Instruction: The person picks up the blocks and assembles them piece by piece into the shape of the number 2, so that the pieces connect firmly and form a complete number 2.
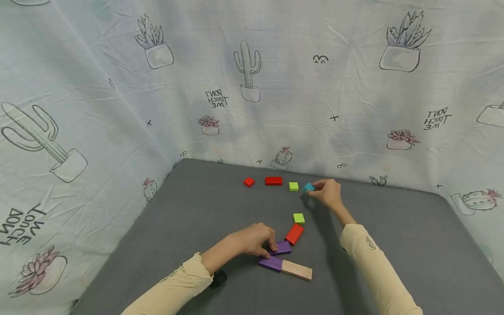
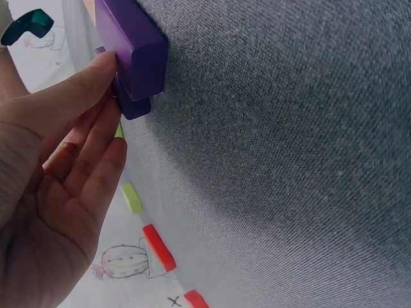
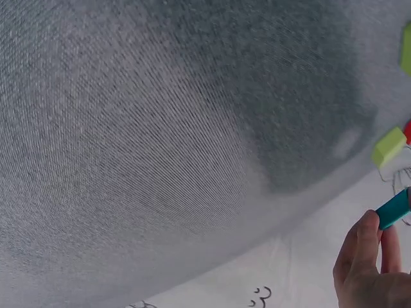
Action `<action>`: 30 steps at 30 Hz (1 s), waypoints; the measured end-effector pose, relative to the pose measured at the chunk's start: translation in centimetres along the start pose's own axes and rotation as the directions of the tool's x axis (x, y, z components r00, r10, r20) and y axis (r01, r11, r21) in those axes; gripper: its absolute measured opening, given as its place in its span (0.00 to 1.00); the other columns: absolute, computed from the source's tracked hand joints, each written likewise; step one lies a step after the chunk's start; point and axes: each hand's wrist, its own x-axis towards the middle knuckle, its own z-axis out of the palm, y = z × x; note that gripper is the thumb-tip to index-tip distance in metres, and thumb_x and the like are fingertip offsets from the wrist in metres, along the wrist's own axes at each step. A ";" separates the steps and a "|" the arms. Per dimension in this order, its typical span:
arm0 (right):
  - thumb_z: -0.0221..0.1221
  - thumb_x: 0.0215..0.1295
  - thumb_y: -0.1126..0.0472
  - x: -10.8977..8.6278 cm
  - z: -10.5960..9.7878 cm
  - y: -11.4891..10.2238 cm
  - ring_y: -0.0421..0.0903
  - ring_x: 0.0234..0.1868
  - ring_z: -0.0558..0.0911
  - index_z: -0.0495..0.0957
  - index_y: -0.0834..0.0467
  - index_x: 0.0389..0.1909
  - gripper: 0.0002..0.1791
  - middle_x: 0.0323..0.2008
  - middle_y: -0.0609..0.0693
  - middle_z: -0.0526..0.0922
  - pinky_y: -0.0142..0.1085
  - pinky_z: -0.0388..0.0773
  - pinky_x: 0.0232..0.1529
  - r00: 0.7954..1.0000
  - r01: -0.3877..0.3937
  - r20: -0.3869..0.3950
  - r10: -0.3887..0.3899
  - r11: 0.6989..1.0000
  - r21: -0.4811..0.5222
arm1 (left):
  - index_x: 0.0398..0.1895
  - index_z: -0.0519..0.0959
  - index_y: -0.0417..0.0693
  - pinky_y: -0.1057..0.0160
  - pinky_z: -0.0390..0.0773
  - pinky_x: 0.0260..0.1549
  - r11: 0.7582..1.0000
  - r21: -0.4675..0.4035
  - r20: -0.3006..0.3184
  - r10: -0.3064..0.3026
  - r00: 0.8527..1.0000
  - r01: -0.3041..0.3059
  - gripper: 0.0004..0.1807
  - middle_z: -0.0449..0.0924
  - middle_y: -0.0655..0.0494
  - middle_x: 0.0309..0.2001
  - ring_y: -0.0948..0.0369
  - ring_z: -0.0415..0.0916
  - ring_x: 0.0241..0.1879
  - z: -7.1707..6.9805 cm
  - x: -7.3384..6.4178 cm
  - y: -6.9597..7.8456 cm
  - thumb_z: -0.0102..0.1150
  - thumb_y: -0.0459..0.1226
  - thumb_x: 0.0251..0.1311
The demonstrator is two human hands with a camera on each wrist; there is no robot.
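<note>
At the back of the table my right hand (image 1: 327,192) pinches a small blue block (image 1: 309,187) between thumb and fingers. The right wrist view shows the same blue block (image 3: 393,209), partly cut off by the frame edge. My left hand (image 1: 255,239) is low over two purple blocks, its fingers loosely bent. Its index finger touches the farther purple block (image 1: 282,248), while the thumb touches the nearer purple block (image 1: 270,263). A plain wooden block (image 1: 297,270) lies end to end with that nearer one. In the left wrist view the thumb overlaps a purple block (image 2: 131,48).
A red block (image 1: 294,234) and a lime block (image 1: 299,218) touch near the middle. Along the back lie a small red block (image 1: 249,182), a longer red block (image 1: 273,181) and another lime block (image 1: 293,186). A patterned curtain (image 1: 299,96) hangs behind the grey table (image 1: 189,205).
</note>
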 end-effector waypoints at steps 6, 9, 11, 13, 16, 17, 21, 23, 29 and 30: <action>0.69 0.52 0.63 -0.4 -1.3 -0.5 0.56 0.35 0.84 0.84 0.69 0.39 0.16 0.33 0.62 0.86 0.49 0.80 0.38 0.999 -0.033 0.041 0.032 0.999 0.040 | 0.41 0.87 0.54 0.73 0.74 0.46 1.000 0.007 0.018 -0.019 1.000 0.019 0.13 0.80 0.69 0.38 0.74 0.76 0.42 -0.1 0.1 0.1 0.73 0.37 0.49; 0.69 0.54 0.63 -0.7 -2.1 -0.7 0.56 0.37 0.84 0.83 0.69 0.42 0.16 0.35 0.62 0.85 0.48 0.80 0.39 0.996 -0.044 0.079 0.039 0.997 0.060 | 0.41 0.87 0.54 0.73 0.74 0.46 1.000 0.007 0.022 -0.022 1.000 0.022 0.13 0.80 0.69 0.38 0.74 0.76 0.42 -0.1 0.1 0.2 0.73 0.37 0.49; 0.69 0.54 0.63 -0.9 -2.4 -0.9 0.55 0.38 0.84 0.83 0.69 0.43 0.17 0.36 0.62 0.85 0.48 0.80 0.39 0.995 -0.043 0.097 0.036 0.996 0.072 | 0.41 0.87 0.54 0.73 0.74 0.46 1.000 0.009 0.023 -0.019 1.000 0.019 0.13 0.80 0.69 0.38 0.74 0.76 0.42 -0.1 0.1 0.3 0.73 0.37 0.49; 0.69 0.55 0.63 -1.1 -2.7 -1.1 0.55 0.38 0.85 0.83 0.68 0.43 0.17 0.37 0.61 0.86 0.48 0.80 0.40 0.994 -0.034 0.109 0.025 0.996 0.078 | 0.41 0.87 0.54 0.73 0.74 0.46 1.000 0.010 0.022 -0.016 1.000 0.016 0.13 0.80 0.69 0.38 0.74 0.75 0.42 -0.1 0.1 0.3 0.73 0.38 0.49; 0.69 0.55 0.62 -1.4 -2.9 -1.4 0.54 0.38 0.85 0.83 0.67 0.43 0.17 0.37 0.60 0.86 0.47 0.81 0.39 0.993 -0.015 0.119 0.005 0.996 0.083 | 0.41 0.87 0.54 0.73 0.74 0.46 1.000 0.007 0.021 -0.013 1.000 0.013 0.13 0.80 0.69 0.39 0.74 0.75 0.43 -0.2 0.1 0.2 0.73 0.38 0.49; 0.69 0.55 0.62 -1.6 -3.0 -1.5 0.54 0.38 0.85 0.83 0.67 0.44 0.17 0.37 0.60 0.86 0.47 0.81 0.39 0.992 -0.010 0.123 -0.001 0.996 0.085 | 0.41 0.87 0.54 0.73 0.74 0.46 1.000 0.006 0.020 -0.012 1.000 0.012 0.13 0.80 0.69 0.39 0.74 0.75 0.43 -0.2 0.0 0.2 0.73 0.38 0.49; 0.69 0.54 0.62 -2.0 -3.0 -2.1 0.53 0.38 0.85 0.84 0.66 0.44 0.17 0.37 0.59 0.86 0.45 0.81 0.38 0.990 -0.002 0.142 -0.014 0.994 0.110 | 0.41 0.87 0.54 0.72 0.74 0.46 1.000 -0.001 0.012 -0.002 1.000 0.002 0.13 0.80 0.68 0.38 0.73 0.76 0.43 -0.2 -0.1 0.2 0.73 0.37 0.50; 0.70 0.54 0.61 -2.3 -3.0 -2.4 0.52 0.38 0.85 0.84 0.65 0.44 0.18 0.37 0.59 0.86 0.44 0.81 0.38 0.988 0.006 0.150 -0.025 0.992 0.123 | 0.40 0.87 0.54 0.72 0.74 0.46 1.000 -0.006 0.005 0.006 1.000 -0.006 0.12 0.80 0.68 0.38 0.73 0.76 0.43 -0.2 -0.1 0.2 0.73 0.37 0.49; 0.71 0.53 0.60 -2.8 -2.8 -3.2 0.50 0.39 0.85 0.84 0.63 0.45 0.19 0.38 0.57 0.86 0.41 0.82 0.38 0.983 0.041 0.166 -0.072 0.982 0.183 | 0.39 0.87 0.54 0.72 0.74 0.46 1.000 -0.010 -0.009 0.025 1.000 -0.025 0.12 0.80 0.69 0.38 0.73 0.76 0.43 -0.1 -0.2 0.0 0.73 0.37 0.48; 0.71 0.53 0.60 -2.9 -2.7 -3.3 0.50 0.39 0.85 0.84 0.63 0.45 0.19 0.38 0.57 0.86 0.40 0.82 0.37 0.982 0.049 0.168 -0.083 0.980 0.195 | 0.39 0.87 0.54 0.72 0.74 0.46 1.000 -0.010 -0.010 0.027 1.000 -0.027 0.12 0.80 0.69 0.38 0.73 0.76 0.43 0.0 -0.2 -0.1 0.73 0.38 0.48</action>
